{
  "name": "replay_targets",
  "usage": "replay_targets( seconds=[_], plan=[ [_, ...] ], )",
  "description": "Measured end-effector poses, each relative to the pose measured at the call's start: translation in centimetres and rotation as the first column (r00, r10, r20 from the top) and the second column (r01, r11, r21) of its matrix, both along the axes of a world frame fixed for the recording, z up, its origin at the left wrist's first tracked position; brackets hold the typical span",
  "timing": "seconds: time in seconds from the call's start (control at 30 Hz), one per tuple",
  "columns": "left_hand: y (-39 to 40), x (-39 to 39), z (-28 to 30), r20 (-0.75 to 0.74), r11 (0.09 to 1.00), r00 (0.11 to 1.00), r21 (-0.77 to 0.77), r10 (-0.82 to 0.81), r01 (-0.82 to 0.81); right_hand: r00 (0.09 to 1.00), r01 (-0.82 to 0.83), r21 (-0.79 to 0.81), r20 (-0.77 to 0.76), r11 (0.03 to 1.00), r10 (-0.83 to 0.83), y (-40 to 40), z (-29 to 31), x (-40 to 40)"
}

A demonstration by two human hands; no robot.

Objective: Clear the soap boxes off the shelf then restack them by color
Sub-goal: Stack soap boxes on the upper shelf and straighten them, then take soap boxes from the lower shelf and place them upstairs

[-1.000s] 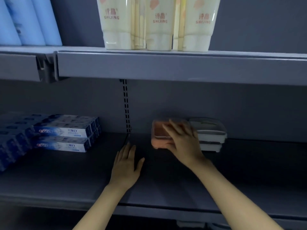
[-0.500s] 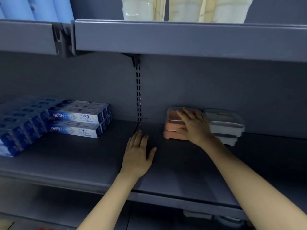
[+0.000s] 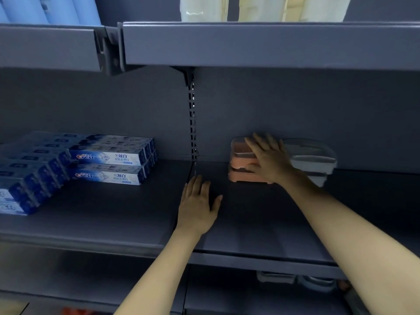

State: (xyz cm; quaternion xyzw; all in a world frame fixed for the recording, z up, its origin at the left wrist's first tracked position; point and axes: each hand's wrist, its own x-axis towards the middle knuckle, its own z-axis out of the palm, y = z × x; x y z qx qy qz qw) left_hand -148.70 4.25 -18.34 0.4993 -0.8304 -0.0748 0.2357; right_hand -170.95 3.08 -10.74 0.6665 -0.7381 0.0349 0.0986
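Observation:
Two pink soap boxes [image 3: 241, 164] are stacked at the back of the grey shelf [image 3: 127, 214], right of the slotted upright. Beside them on the right stands a stack of white soap boxes [image 3: 311, 160]. My right hand [image 3: 268, 160] lies over the pink stack, fingers across the top box and thumb on its front side. My left hand [image 3: 197, 205] rests flat on the shelf, fingers spread, left of and nearer than the pink stack. My right hand hides part of both stacks.
Blue and white toothpaste cartons [image 3: 109, 160] are stacked on the shelf's left side. The upper shelf [image 3: 250, 46] overhangs closely, carrying blue tubes [image 3: 45, 7] and cream tubes [image 3: 261, 7]. More soap boxes [image 3: 295, 279] sit on the shelf below at the right.
The camera has dropped and come closer, so the shelf appears higher and larger. My right hand stays on the pink stack, and my left hand stays flat on the shelf.

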Motion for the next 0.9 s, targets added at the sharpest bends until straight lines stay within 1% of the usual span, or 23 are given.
replay_targets(
  seconds=[0.17,0.27,0.4,0.6,0.73,0.9],
  plan=[
    [0.0,0.0,-0.1,-0.020,0.999,0.999,0.009,-0.043,0.043,0.997,-0.003,-0.140,0.080,0.990,0.015,3.0,-0.6,1.4],
    [-0.1,0.0,-0.2,-0.024,0.997,0.997,0.021,-0.074,0.074,0.993,-0.014,-0.152,0.110,0.988,0.031,5.8,-1.8,2.4],
    [0.0,0.0,-0.1,-0.032,0.995,0.995,0.018,-0.097,0.097,0.980,0.074,-0.159,0.192,0.985,-0.043,10.1,-3.5,3.2],
    [0.9,0.1,0.0,-0.037,0.985,0.986,-0.061,-0.161,0.158,0.946,0.193,-0.325,0.313,0.926,-0.088,16.7,-6.1,3.2],
    [5.0,-1.7,0.3,-0.095,0.978,0.978,-0.107,-0.187,0.176,0.918,0.228,-0.392,0.391,0.891,-0.063,19.8,-7.5,2.6],
    [13.7,-5.2,-1.6,-0.154,0.953,0.949,-0.170,-0.276,0.249,0.914,0.172,-0.431,0.406,0.886,0.020,24.3,-8.9,0.7]
  ],
)
